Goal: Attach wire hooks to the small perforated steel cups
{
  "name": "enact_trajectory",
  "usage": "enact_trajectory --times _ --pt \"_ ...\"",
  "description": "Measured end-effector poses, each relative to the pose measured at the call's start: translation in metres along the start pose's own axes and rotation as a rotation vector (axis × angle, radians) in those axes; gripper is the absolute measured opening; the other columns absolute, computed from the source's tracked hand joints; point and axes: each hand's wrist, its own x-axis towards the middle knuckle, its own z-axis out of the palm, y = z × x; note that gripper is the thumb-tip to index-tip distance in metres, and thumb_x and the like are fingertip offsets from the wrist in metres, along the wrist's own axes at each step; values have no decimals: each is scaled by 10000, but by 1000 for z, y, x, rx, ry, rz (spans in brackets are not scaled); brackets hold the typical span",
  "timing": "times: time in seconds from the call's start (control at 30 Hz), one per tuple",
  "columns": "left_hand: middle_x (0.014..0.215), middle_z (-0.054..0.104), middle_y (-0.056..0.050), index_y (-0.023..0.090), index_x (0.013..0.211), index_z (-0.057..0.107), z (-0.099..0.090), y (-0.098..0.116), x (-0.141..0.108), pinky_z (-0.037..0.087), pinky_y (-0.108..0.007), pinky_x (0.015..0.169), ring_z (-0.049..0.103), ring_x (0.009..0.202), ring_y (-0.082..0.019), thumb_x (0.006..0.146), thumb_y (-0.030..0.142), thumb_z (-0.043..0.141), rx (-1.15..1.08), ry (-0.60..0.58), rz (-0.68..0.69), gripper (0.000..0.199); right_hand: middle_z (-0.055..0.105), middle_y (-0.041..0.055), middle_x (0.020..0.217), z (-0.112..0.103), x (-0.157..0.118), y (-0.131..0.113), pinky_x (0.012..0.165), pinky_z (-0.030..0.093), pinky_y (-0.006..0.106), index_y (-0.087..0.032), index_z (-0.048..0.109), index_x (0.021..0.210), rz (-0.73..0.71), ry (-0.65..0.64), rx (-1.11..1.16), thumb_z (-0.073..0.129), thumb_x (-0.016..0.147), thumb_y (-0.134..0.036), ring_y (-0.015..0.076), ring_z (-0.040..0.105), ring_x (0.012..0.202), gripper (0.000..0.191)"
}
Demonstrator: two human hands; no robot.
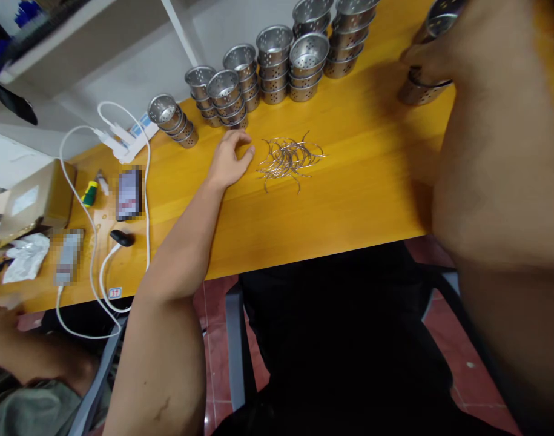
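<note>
My left hand [230, 160] rests on the yellow wooden table, its thumb apart from its loosely bent fingers, holding nothing. Just beyond it stands a stack of perforated metal cups [229, 100]. To its right lies a loose pile of thin, curved metal wires [289, 158]. At the upper right, my blurred right hand [433, 60] is closed around a perforated metal cup [444, 21]. Directly below that sits another metal cup [419, 91], partly covered by the hand; whether the two cups touch is hidden.
More cup stacks [274, 66] line the table's back edge. Leftward are a power strip [135, 142] with white cables, a pixelated phone-like device [129, 194], a yellow-green tool [90, 194] and a cardboard box [40, 200]. Another person's arm [36, 354] is at lower left.
</note>
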Motion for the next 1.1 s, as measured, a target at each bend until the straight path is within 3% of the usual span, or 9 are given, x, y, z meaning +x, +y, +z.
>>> enact_trajectory --times 0.07,0.17,0.3,0.47,0.67,0.8,0.93,1.03,1.1 --pt "1335 731 -163 214 1127 713 0 -1 0 590 -498 1190 729 1289 -308 940 339 698 -3 -8 2 225 531 170 1565 -19 -21 -27 1143 457 361 -90 547 1595 -30 -112 47 984 813 -473 314 591 1396 975" --pt "1334 731 -171 210 1134 716 0 -1 1 569 -516 1222 716 1320 -319 940 352 695 7 -19 6 240 564 174 1509 -29 -37 -53 1156 447 343 -51 590 1560 -231 -194 87 912 880 -272 295 582 1399 784" --pt "1318 733 -179 201 1127 726 -1 0 2 578 -527 1210 718 1316 -325 938 362 687 -11 -20 14 251 581 196 1463 -13 -44 -69 1181 447 369 -79 590 1568 -379 -214 163 1005 763 -89 288 581 1381 906" --pt "1350 714 -168 223 1139 721 -1 2 1 588 -506 1206 714 1313 -303 947 360 680 -15 -28 7 240 539 196 1507 7 -53 -80 1218 412 364 -76 575 1549 -463 -175 281 1063 741 -139 265 551 1397 946" --pt "1368 713 -150 250 1146 700 -3 2 2 554 -525 1253 688 1357 -305 968 412 667 14 -3 29 243 531 173 1541 3 -55 -78 1274 385 334 -119 517 1523 -467 -55 377 1021 855 -290 227 522 1437 854" --pt "1540 619 -107 341 1452 514 -6 21 1 543 -501 1271 654 1420 -294 1025 608 617 24 98 28 514 518 124 1564 -4 -62 -87 1277 398 309 -231 360 1530 -629 7 483 957 909 -392 221 526 1455 877" --pt "1779 352 -76 462 1650 157 -4 48 -3 562 -512 1264 649 1445 -325 939 641 767 3 75 14 954 560 91 1425 -4 -92 -115 1180 496 369 -272 373 1379 -792 -182 614 993 819 -501 261 594 1319 867" --pt "1789 335 -60 448 1642 150 1 56 -3 522 -545 1316 510 1588 -366 859 557 878 25 -5 56 1075 573 60 1446 4 -119 -138 1173 510 450 -312 445 1336 -801 -434 592 979 816 -471 305 579 1348 762" --pt "1751 400 -65 416 1612 193 4 55 -3 459 -542 1373 438 1641 -349 871 484 862 32 -13 109 1001 570 42 1474 12 -131 -147 1193 499 519 -357 507 1332 -800 -490 575 939 836 -469 341 550 1388 668"
